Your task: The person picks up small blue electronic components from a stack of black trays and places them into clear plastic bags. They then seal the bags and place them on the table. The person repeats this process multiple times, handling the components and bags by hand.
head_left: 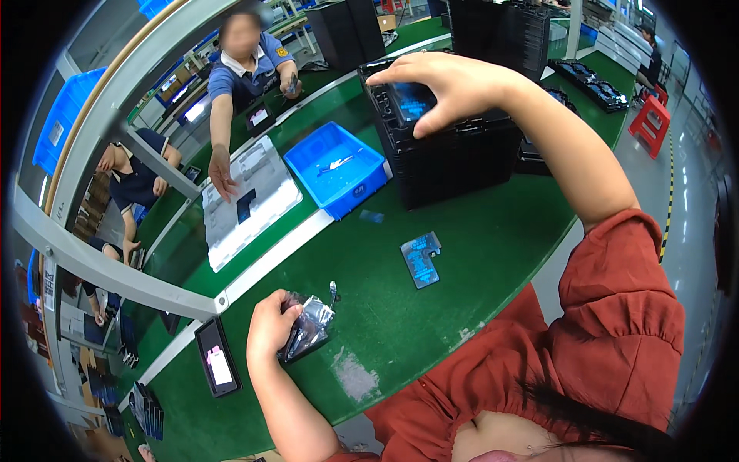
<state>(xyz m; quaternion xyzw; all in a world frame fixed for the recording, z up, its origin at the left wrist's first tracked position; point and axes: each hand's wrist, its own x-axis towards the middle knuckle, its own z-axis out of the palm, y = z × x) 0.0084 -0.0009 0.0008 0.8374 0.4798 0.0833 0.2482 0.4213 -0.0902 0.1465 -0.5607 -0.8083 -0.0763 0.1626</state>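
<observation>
My right hand (454, 88) reaches over the top of a tall stack of black trays (450, 165). Its thumb and fingers are spread around a flat black battery (413, 102) lying in the top tray; I cannot tell if they touch it. At the left, my left hand (271, 329) is closed on a crumpled bundle of shiny clear plastic film (312, 322) with something dark under it, resting on the table. Between my hands, nearer to me, an L-shaped flat black battery (419, 260) with bluish print lies on the green tabletop (369, 296).
A blue bin (335, 169) holding a few thin pieces stands beside the tray stack. Left of it, a co-worker's hand (222, 173) hovers over a white tray (254, 204) with a dark piece. A dark phone-like device (218, 358) lies at the left; more black trays (589, 85) sit far right.
</observation>
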